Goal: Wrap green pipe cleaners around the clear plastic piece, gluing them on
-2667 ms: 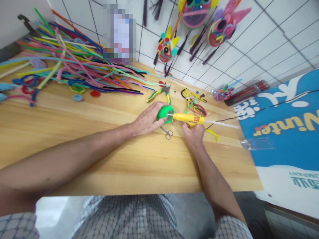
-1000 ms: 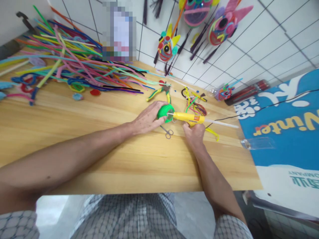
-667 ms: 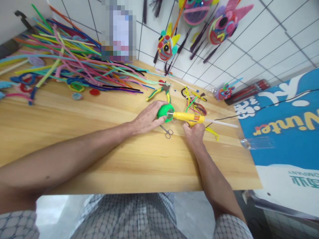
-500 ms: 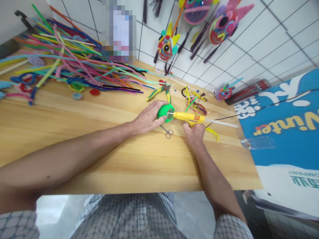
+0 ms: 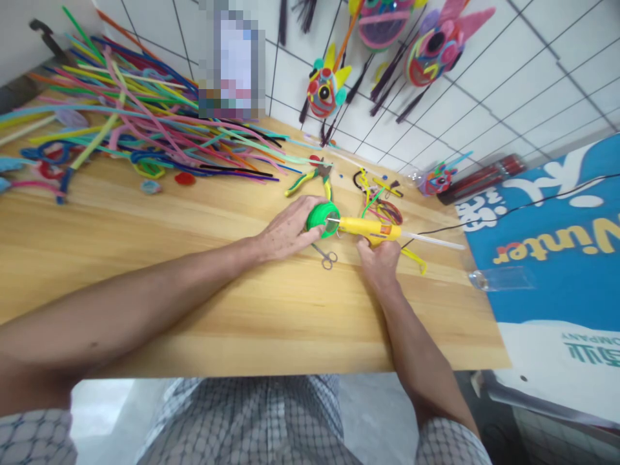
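Note:
My left hand (image 5: 289,231) is closed around a round green piece (image 5: 317,218), which looks like green pipe cleaner wound about a clear plastic cup or bottle end. In my right hand (image 5: 382,261) is a yellow hot glue gun (image 5: 365,227), gripped by its handle. Its metal nozzle points left and reaches the clear end of the green piece; whether it touches cannot be told. A clear glue stick (image 5: 436,240) sticks out of the gun's back. Small scissors (image 5: 328,259) lie below the green piece, their blades partly hidden. Just above it are yellow-and-green pliers (image 5: 310,181).
A heap of coloured pipe cleaners (image 5: 159,123) covers the table's back left. Pipe cleaner scraps (image 5: 380,203) lie behind the gun. Decorated fish-like figures (image 5: 325,90) hang along the tiled wall. A thin black cord (image 5: 508,210) crosses the blue poster (image 5: 557,245) at right.
The glue gun and my right hand have shifted very slightly to the right. My left hand and the green piece stay almost where they were.

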A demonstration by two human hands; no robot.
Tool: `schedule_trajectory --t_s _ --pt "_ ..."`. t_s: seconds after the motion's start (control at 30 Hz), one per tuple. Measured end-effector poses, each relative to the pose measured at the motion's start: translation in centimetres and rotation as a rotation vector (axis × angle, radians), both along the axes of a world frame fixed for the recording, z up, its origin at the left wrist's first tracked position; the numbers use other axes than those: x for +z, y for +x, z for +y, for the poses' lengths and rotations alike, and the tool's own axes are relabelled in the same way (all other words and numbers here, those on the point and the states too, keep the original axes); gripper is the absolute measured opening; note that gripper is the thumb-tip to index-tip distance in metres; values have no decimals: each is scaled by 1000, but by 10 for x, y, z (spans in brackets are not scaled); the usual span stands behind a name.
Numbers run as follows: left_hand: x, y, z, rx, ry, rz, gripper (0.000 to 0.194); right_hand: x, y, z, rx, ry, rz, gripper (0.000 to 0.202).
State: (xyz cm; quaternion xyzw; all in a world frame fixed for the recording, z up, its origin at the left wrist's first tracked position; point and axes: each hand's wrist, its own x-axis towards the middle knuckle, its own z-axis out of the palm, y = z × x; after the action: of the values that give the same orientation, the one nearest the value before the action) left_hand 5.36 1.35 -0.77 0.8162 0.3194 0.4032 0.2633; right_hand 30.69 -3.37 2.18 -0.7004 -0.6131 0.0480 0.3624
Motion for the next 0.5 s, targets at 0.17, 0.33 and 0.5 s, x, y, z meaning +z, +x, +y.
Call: schedule_trajectory --t_s 0.17,0.33,0.5 --pt "1 0 0 -9 9 -10 56 -1 -1 0 4 0 -13 16" --pt "0 0 0 -8 0 -11 57 -2 1 1 -36 -5 -14 17" --pt "1 0 0 -1 -19 -9 57 -1 0 0 -5 -18 -3 15"
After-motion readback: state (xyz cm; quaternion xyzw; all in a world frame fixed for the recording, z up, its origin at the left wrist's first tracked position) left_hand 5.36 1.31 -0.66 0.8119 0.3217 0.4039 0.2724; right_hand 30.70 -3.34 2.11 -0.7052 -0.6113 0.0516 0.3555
